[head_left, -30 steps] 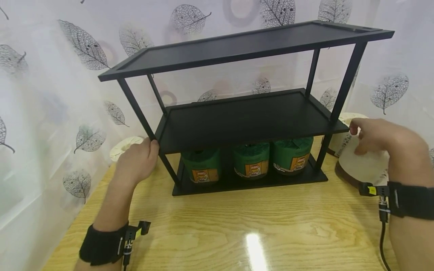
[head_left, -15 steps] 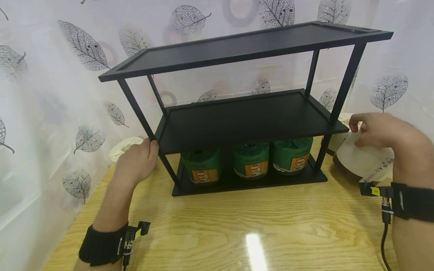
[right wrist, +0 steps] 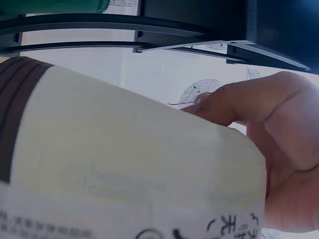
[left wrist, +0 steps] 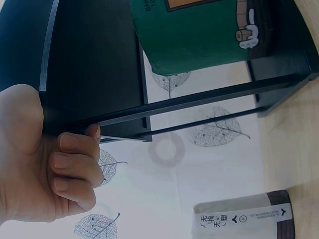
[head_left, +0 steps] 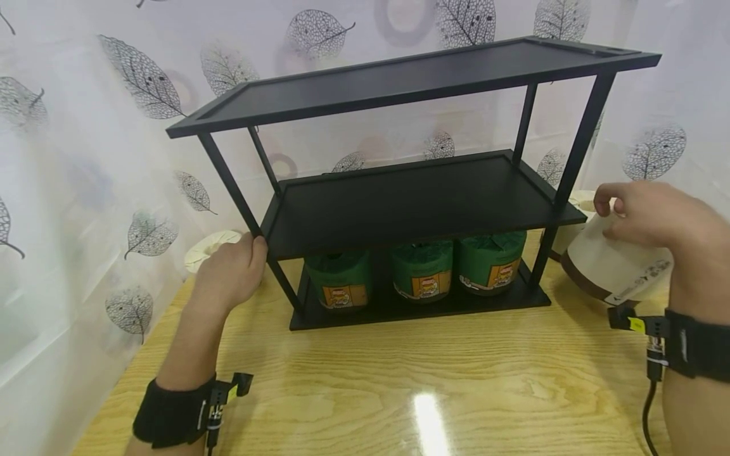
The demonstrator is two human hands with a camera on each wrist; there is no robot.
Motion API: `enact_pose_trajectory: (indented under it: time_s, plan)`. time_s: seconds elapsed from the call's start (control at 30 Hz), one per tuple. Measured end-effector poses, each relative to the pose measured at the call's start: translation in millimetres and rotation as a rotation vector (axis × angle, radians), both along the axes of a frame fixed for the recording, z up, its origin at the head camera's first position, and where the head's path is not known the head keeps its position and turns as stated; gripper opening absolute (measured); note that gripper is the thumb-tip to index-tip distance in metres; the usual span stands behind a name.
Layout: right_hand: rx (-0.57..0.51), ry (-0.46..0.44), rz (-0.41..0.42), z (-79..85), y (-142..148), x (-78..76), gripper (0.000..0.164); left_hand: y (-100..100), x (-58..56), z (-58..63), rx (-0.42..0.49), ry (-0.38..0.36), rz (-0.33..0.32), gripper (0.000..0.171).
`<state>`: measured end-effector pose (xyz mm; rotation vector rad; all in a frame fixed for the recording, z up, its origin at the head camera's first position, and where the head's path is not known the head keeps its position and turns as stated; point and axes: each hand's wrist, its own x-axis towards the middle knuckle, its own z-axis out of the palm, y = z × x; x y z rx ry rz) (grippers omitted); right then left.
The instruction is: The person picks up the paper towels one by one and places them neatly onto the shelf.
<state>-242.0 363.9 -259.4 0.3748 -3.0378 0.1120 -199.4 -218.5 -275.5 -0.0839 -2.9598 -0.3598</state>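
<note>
A black rack (head_left: 422,193) with three tiers stands on the table. My left hand (head_left: 230,272) grips its middle tier at the front left corner, by the post; in the left wrist view the fingers (left wrist: 75,167) curl under the edge. My right hand (head_left: 656,212) holds a cream-wrapped paper roll (head_left: 613,263) by its top end, just right of the rack. This roll is tilted, with a brown band at its lower end and a printed label strip. In the right wrist view the cream roll (right wrist: 129,149) hides part of the hand.
Green-wrapped paper rolls (head_left: 424,275) stand on the rack's bottom tier, three in sight. Another cream roll (head_left: 561,237) is behind the held one. One more cream roll (head_left: 205,250) stands left of the rack. A leaf-patterned curtain (head_left: 371,139) hangs behind the wooden table (head_left: 353,386).
My right hand has moved slightly right and up with the cream roll, which has tilted and turned so that its label strip shows more. The left hand and the rack have stayed in place.
</note>
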Motion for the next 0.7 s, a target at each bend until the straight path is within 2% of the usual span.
enact_pose_trajectory:
  time_s: [0.43, 0.7]
  plan:
    - [-0.143, 0.174, -0.152, 6.7, -6, 11.9, 0.020, -1, 0.1, -0.5, 0.005, 0.000, 0.001, 0.061]
    - [-0.291, 0.185, -0.346, 12.7, -13, 18.5, 0.029, -1, -0.2, -0.6, 0.006, -0.003, -0.004, 0.061]
